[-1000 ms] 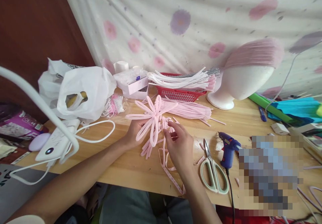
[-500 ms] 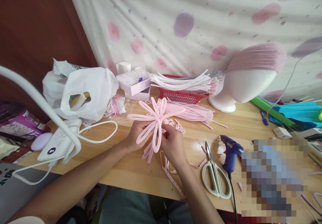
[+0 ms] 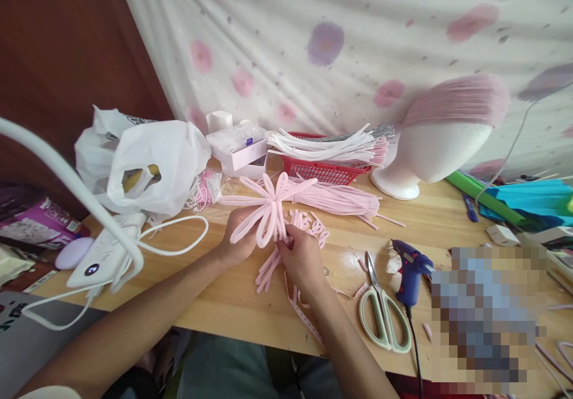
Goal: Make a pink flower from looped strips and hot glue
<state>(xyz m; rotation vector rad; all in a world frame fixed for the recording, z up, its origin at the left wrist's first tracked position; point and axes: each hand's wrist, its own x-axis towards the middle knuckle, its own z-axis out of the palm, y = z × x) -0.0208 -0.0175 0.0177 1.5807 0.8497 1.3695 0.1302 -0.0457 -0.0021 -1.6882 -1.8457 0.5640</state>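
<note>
A pink pipe-cleaner flower (image 3: 272, 205) with several long looped petals is held up over the table. My left hand (image 3: 239, 238) grips it from behind, its fingers largely covered by the petals. At the flower's lower right, my right hand (image 3: 303, 257) is closed with thumb and fingers pinched at a petal's end. Cut pink pipe-cleaner pieces (image 3: 268, 269) lie below the flower, and small pink loops (image 3: 317, 227) rest just behind my right hand. A pink tape measure (image 3: 307, 318) trails beneath my right wrist.
Scissors (image 3: 379, 321) and a blue glue gun (image 3: 409, 270) lie to the right. Behind are a pink pipe-cleaner bundle (image 3: 344, 199), a red basket (image 3: 322, 171) and a white foam head (image 3: 441, 154). A white bag (image 3: 179, 166) and power strip (image 3: 105, 252) stand left.
The flower has shifted slightly left and tilted, with its petals pointing more upward. My right hand has moved a little left and down along the flower's lower edge.
</note>
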